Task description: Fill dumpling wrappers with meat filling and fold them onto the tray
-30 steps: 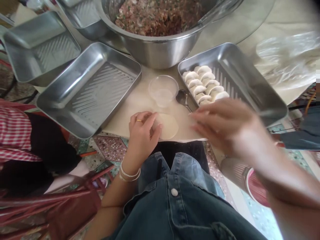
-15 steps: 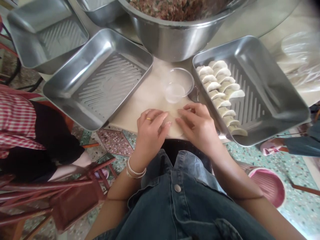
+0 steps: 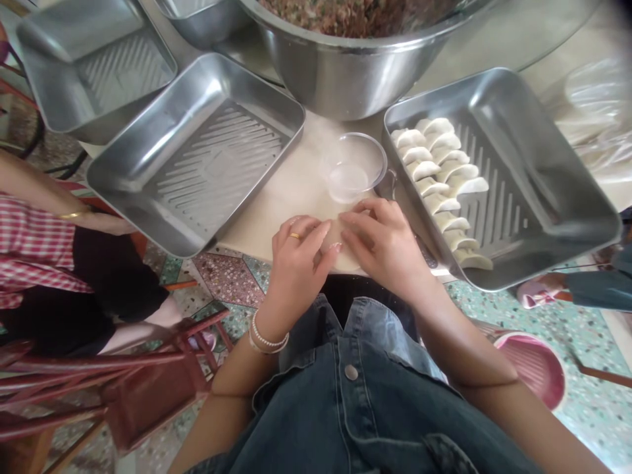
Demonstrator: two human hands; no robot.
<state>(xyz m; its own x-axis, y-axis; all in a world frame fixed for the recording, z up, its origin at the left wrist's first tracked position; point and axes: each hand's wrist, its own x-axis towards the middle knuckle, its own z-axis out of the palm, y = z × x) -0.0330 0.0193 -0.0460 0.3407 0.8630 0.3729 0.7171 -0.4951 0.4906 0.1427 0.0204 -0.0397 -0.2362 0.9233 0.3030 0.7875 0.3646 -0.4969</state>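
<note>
Close to the table's front edge, a pale round dumpling wrapper lies between my hands, hard to tell from the light tabletop. My left hand, with a gold ring, has its fingers curled and closed on the wrapper's left side. My right hand pinches toward its right side. The fingers hide part of the wrapper. Just beyond them stands a small clear plastic bowl with what looks like water. To the right, folded dumplings sit in rows in a metal tray.
A large steel bowl of minced filling stands at the back. Left of it are metal trays, one near and one farther. A utensil handle lies beside the right tray. A person's arm shows at left.
My right hand has shifted slightly left, nearer my left hand, narrowing the gap over the wrapper. At far left, another person's forearm has come into view. The view has shifted slightly.
</note>
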